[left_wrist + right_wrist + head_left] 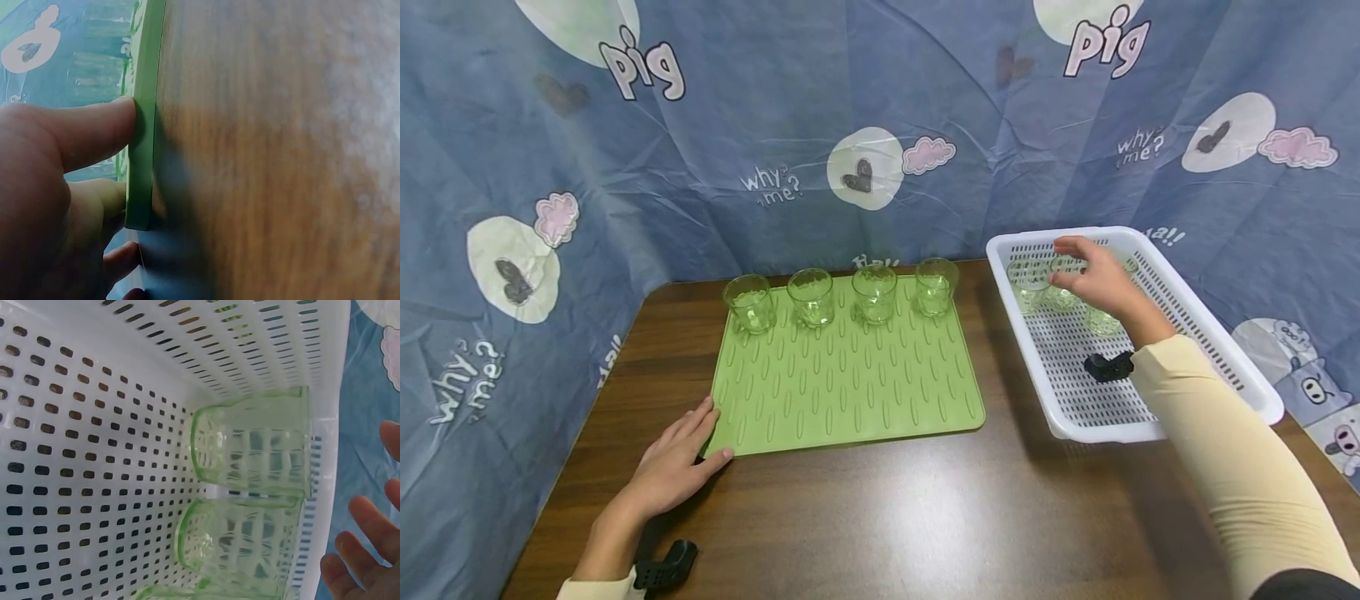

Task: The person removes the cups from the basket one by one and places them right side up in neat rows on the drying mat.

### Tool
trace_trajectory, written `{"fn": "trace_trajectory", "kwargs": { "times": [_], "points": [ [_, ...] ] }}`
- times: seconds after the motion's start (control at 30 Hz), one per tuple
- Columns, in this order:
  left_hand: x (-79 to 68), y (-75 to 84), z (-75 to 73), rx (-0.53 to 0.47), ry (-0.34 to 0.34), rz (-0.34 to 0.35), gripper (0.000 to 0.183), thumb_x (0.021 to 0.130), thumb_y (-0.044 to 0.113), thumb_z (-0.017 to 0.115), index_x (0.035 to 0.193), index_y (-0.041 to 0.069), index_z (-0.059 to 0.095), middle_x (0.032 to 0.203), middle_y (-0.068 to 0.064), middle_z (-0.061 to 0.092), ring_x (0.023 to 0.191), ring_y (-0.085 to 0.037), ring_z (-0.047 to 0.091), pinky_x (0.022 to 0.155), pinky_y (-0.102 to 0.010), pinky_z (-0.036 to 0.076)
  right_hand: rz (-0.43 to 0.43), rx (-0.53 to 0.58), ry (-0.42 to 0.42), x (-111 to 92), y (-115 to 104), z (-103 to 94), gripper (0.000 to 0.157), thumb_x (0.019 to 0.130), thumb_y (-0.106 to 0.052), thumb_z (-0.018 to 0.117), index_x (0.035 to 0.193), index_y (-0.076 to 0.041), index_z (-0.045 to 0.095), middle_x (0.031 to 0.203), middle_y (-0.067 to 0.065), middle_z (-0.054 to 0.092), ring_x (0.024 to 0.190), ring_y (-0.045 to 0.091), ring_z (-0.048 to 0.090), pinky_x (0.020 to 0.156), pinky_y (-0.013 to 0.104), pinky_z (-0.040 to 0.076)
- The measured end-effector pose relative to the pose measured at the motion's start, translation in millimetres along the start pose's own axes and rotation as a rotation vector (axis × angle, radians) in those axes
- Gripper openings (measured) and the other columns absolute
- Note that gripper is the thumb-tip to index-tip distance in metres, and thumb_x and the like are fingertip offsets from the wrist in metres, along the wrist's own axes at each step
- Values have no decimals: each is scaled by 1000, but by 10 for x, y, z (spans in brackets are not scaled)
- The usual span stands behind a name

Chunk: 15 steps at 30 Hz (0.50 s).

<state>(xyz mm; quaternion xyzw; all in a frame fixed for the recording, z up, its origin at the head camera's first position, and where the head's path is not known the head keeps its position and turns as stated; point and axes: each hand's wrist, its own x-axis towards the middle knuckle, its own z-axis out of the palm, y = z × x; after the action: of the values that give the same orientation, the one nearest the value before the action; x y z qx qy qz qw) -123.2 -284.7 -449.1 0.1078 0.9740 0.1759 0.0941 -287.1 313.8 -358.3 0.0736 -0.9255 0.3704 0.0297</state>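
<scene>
A light green ribbed mat [850, 383] lies on the table, with several clear green drinking glasses standing along its far edge, the rightmost glass [934, 292] by the far right corner. My left hand [672, 467] rests at the mat's near left corner; in the left wrist view its thumb [100, 128] touches the mat's edge. My right hand [1105, 287] hovers over the far part of a white slotted basket [1028, 354], fingers apart and slightly bent, holding nothing. Below it several more glasses stand together, including one glass [253, 444] against the basket wall.
The brown wooden table [880, 517] carries the mat on the left and the basket on the right. A blue printed cloth [715, 208] hangs behind and along both sides, close to the table's far edge.
</scene>
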Motion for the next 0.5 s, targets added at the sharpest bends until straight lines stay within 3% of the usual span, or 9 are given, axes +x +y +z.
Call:
{"fn": "trace_trajectory", "kwargs": {
  "times": [0.2,0.5],
  "points": [
    [-19,3,-8,-12,7,1,78,99,47,54,154,-4,29,164,-24,20,142,-55,26,100,-78,27,-26,-71,-34,74,0,24,62,91,-10,66,146,3,40,150,28,43,141,47,36,116,61,28],
    [-39,-7,13,-27,12,-8,79,99,48,55,153,-4,31,163,-24,21,143,-54,25,99,-79,27,-48,-28,-93,102,54,76,66,91,-7,65,148,5,36,151,29,41,141,49,35,115,63,29]
  ]
}}
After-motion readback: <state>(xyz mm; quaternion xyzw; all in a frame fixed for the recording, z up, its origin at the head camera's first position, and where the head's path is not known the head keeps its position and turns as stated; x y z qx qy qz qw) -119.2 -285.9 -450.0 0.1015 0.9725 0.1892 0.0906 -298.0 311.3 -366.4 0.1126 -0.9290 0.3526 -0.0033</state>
